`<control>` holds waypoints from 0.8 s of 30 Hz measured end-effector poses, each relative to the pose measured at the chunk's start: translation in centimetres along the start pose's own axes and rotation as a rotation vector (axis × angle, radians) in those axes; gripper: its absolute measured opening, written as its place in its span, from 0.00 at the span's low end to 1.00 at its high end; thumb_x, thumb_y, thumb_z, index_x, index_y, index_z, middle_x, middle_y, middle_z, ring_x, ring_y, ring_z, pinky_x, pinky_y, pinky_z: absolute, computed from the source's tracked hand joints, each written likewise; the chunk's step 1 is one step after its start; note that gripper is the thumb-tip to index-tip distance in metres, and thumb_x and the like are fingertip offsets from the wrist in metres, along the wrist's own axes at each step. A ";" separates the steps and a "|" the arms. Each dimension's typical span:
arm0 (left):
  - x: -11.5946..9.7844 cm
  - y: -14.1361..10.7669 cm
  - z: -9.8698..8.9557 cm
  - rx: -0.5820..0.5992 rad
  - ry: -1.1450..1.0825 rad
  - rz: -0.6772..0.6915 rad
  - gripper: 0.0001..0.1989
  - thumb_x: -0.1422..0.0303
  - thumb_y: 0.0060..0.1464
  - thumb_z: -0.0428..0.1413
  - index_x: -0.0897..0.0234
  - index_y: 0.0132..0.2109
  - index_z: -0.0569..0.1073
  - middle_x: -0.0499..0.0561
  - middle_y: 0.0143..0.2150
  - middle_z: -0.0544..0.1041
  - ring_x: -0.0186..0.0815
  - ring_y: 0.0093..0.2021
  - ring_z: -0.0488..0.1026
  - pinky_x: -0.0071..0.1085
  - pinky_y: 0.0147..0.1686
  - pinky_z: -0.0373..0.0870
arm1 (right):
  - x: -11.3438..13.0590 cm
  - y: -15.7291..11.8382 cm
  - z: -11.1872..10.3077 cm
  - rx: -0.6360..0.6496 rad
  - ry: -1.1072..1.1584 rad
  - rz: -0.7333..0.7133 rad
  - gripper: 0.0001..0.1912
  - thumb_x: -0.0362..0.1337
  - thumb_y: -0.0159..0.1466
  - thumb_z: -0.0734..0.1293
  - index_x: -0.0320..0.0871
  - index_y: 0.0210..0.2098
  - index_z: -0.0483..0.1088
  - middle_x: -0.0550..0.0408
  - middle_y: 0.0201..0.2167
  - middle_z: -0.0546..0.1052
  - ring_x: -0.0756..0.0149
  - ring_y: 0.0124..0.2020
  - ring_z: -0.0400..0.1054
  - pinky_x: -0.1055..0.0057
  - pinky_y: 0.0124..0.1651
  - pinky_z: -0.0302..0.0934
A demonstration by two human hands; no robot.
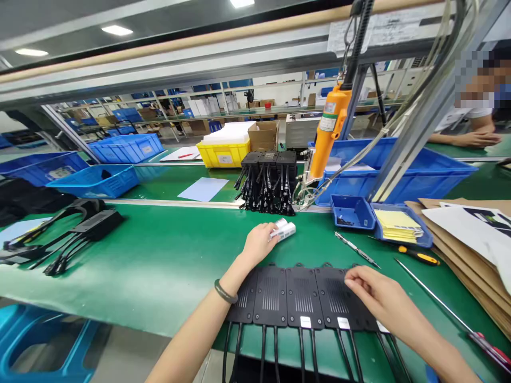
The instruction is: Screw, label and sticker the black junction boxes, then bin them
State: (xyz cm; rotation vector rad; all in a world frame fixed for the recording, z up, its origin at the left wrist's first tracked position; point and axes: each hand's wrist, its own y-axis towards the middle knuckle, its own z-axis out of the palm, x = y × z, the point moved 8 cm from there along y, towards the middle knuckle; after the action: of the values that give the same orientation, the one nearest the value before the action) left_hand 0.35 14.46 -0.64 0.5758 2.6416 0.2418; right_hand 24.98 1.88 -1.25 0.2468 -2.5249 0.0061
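Note:
Several flat black boxes with slotted lids and black cables (302, 298) lie side by side along the front of the green bench. White labels (343, 323) are stuck near the lower edge of some of them. Just beyond the row, my left hand (260, 243) has its fingers closed on the near end of two small white rolls (284, 231). My right hand (373, 292) hovers over the right part of the row, thumb and forefinger brought together. Whatever may be between those fingertips is too small to make out.
An orange power screwdriver (330, 130) hangs above a blue bin (415, 165). Stacked black units (267, 181) stand behind. Tweezers (356, 249), a yellow-black screwdriver (419, 255) and a long screwdriver (447, 308) lie right. Another person's hands (479, 139) rest at far right.

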 end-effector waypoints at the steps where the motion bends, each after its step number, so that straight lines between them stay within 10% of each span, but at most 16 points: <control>1: -0.2 -0.4 -0.1 0.006 -0.045 0.028 0.08 0.71 0.57 0.58 0.62 0.46 0.73 0.52 0.40 0.79 0.40 0.42 0.75 0.33 0.43 0.70 | 1.5 1.2 0.2 -0.010 -0.004 -0.058 0.13 0.46 0.68 0.57 0.49 0.34 0.67 0.56 0.30 0.73 0.63 0.30 0.68 0.67 0.33 0.61; 10: -1.5 -2.8 -0.6 0.008 -0.462 0.100 0.03 0.71 0.57 0.59 0.61 0.36 0.79 0.47 0.35 0.81 0.35 0.36 0.77 0.27 0.40 0.70 | 9.4 9.8 3.9 -0.137 0.042 -0.354 0.02 0.35 0.64 0.65 0.46 0.36 0.70 0.52 0.36 0.77 0.58 0.40 0.69 0.62 0.44 0.62; 19: 0.7 -3.0 0.0 0.050 -0.758 -0.061 0.08 0.68 0.57 0.56 0.64 0.37 0.80 0.48 0.33 0.81 0.33 0.32 0.76 0.24 0.32 0.67 | 8.2 10.3 4.4 -0.174 0.041 -0.238 0.05 0.36 0.64 0.65 0.47 0.35 0.75 0.57 0.33 0.80 0.61 0.36 0.72 0.67 0.39 0.61; 24: 1.4 -3.1 1.0 0.078 -0.880 -0.148 0.10 0.66 0.54 0.57 0.67 0.37 0.80 0.50 0.29 0.80 0.33 0.27 0.73 0.24 0.26 0.63 | 10.5 9.1 3.6 -0.405 -0.156 -0.556 0.06 0.33 0.66 0.65 0.44 0.33 0.74 0.55 0.31 0.80 0.64 0.34 0.71 0.62 0.46 0.57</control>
State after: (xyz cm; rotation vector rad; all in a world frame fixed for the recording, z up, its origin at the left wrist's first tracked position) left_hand -1.48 12.33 -2.86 0.3809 1.8247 -0.1410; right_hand 12.87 8.77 2.16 0.7914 -2.4521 -0.7573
